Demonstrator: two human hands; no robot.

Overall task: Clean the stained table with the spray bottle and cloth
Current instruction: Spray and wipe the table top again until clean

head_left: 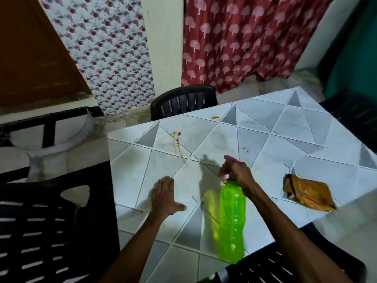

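My right hand (236, 171) grips the head of a bright green spray bottle (231, 221), held above the white tiled table (265, 139) with its body hanging toward me. Flat on the table to the left of the bottle rests my left hand (165, 196), its fingers straight and spread. Orange-red stains (177, 142) streak the table ahead of my hands, and a smaller orange spot (215, 117) lies near the far edge. A folded orange-brown cloth (308, 194) lies on the table to the right of the bottle.
Black plastic chairs stand around the table: one at the far side (183, 102), one at the left (51, 221), one near me on the right (285, 268). Patterned curtains (244, 41) hang behind.
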